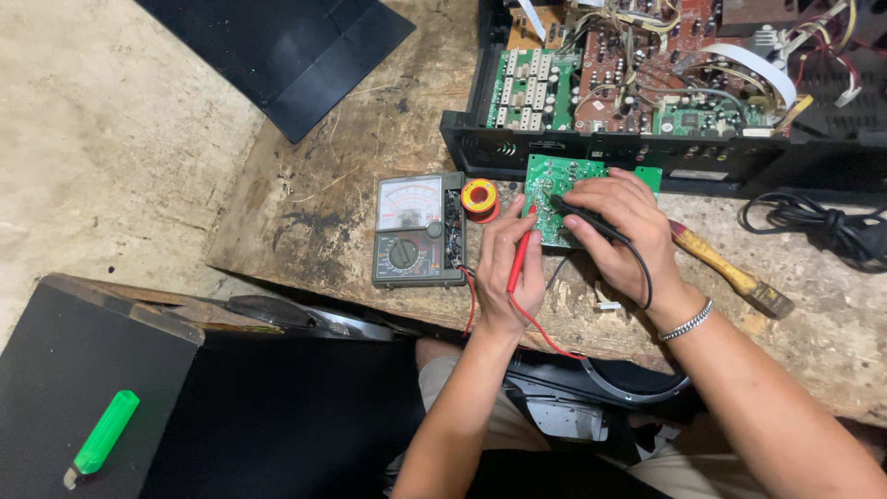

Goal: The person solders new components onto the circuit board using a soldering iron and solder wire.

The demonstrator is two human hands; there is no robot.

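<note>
Board: the small green circuit board (pixel 554 189) lay flat on the wooden bench (pixel 370 139), just in front of the opened black chassis (pixel 647 152), and your two probes met on it.
Left hand: your left hand (pixel 510 268) was clenched around the red probe (pixel 520 263), thumb along its shaft, tip angled up onto the board's lower left part.
Right hand: your right hand (pixel 621 231) gripped the black probe (pixel 577 211), fingers curled over it and partly resting on the board, pinning it.
Wrist pose: both forearms came up from the lower edge, the right one crossing over the bench edge with a metal bracelet (pixel 688 321) at the wrist.
Meter: the grey meter (pixel 418 231) sat just left of the board, dial up, close to a solder spool (pixel 479 197).
Doing it well: you needed each tip steady on one solder point only, the heels of your hands braced on the bench so neither slipped across neighbouring joints.
Leads: the red lead (pixel 540 331) and black lead (pixel 637 268) looped slack beneath your hands; I judged it wise that they stayed clear of the hammer (pixel 730 270).
</note>
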